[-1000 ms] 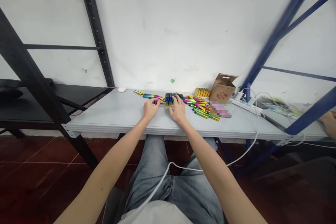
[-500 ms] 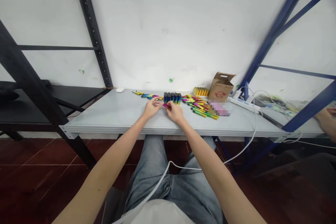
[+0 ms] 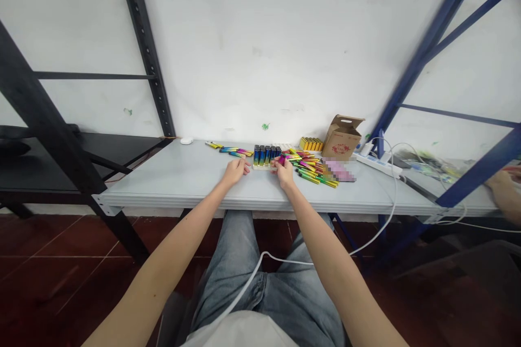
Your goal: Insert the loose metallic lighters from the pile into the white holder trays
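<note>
My right hand [image 3: 284, 172] pinches a shiny magenta tube [image 3: 281, 159] at the right front of a white holder [image 3: 260, 167]. Blue-to-yellow tubes with dark tops [image 3: 261, 154] stand upright in rows in that holder. To its left, my left hand [image 3: 236, 171] is loosely curled with a gap between thumb and fingers, and I see nothing in it. Behind the left hand lie a few blue, magenta and yellow tubes [image 3: 236, 150]. A loose pile of multicoloured metallic tubes [image 3: 308, 165] spreads to the right of my right hand.
A yellow block of upright tubes [image 3: 311, 143] and an opened cardboard box [image 3: 342, 138] stand by the wall. A power strip [image 3: 378, 163] with white cables lies right of them. One cable crosses my lap. Another person's arm [image 3: 504, 192] shows at the far right.
My right hand has moved right with the magenta tube, away from my left hand. My left hand has drawn slightly back, uncovering the holder's front and the tubes behind.
</note>
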`<action>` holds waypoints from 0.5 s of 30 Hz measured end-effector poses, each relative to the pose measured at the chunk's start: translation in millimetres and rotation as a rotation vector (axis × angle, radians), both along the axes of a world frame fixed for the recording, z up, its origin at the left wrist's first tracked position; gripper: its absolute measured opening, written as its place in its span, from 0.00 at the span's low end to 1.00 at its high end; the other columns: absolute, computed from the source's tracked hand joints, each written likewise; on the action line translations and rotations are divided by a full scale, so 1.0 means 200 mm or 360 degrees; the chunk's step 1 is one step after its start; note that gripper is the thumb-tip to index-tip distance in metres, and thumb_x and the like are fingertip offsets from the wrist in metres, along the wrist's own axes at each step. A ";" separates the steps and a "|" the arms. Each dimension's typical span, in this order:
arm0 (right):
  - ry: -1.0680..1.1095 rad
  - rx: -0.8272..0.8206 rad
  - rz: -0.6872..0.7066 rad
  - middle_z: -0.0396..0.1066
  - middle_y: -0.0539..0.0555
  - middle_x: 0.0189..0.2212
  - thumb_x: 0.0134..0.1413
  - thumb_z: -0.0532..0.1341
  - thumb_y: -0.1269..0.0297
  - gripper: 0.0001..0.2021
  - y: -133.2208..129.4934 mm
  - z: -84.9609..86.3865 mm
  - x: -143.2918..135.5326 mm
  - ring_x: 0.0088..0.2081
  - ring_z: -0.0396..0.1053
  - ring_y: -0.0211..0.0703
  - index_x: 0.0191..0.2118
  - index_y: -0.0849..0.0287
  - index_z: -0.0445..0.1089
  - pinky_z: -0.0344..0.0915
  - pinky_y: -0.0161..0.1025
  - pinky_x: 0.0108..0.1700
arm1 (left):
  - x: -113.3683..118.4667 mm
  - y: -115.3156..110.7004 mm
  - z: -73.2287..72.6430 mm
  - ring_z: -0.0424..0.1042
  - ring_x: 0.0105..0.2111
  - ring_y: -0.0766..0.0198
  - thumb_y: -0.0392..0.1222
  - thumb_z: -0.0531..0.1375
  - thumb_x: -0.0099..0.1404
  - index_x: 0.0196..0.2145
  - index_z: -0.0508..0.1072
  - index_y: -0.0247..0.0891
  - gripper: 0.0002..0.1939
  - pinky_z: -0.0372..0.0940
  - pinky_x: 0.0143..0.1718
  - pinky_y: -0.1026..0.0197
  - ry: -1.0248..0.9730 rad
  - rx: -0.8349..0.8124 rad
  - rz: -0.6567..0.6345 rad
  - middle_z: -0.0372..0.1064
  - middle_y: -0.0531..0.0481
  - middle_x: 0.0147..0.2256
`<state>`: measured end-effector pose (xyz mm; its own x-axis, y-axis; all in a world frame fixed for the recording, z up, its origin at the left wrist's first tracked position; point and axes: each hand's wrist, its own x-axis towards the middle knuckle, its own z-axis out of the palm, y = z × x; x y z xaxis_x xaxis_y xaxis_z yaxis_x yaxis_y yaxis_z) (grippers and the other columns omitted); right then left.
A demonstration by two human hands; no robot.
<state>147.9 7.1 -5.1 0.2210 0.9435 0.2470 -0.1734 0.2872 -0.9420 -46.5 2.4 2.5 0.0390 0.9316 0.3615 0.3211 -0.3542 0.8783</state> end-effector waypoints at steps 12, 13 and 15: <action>0.0476 -0.0192 0.0270 0.62 0.46 0.17 0.55 0.53 0.44 0.19 -0.03 0.06 0.02 0.19 0.60 0.35 0.26 0.55 0.62 0.62 0.33 0.19 | 0.00 0.00 0.01 0.72 0.24 0.61 0.64 0.45 0.67 0.28 0.74 0.34 0.33 0.67 0.33 0.59 -0.0006 -0.0044 0.0008 0.73 0.44 0.23; 0.0487 -0.0220 0.0295 0.62 0.46 0.17 0.56 0.51 0.42 0.21 -0.03 0.07 0.02 0.19 0.60 0.35 0.26 0.55 0.62 0.61 0.33 0.19 | 0.00 0.00 0.00 0.72 0.24 0.61 0.65 0.45 0.67 0.28 0.74 0.34 0.33 0.67 0.32 0.59 -0.0022 -0.0048 0.0004 0.73 0.44 0.23; 0.0468 -0.0263 0.0323 0.62 0.47 0.17 0.57 0.49 0.40 0.23 -0.04 0.07 0.02 0.18 0.60 0.34 0.26 0.55 0.61 0.60 0.32 0.18 | 0.00 0.01 0.00 0.72 0.24 0.61 0.65 0.45 0.67 0.28 0.74 0.34 0.33 0.67 0.32 0.59 -0.0040 -0.0052 0.0001 0.73 0.43 0.23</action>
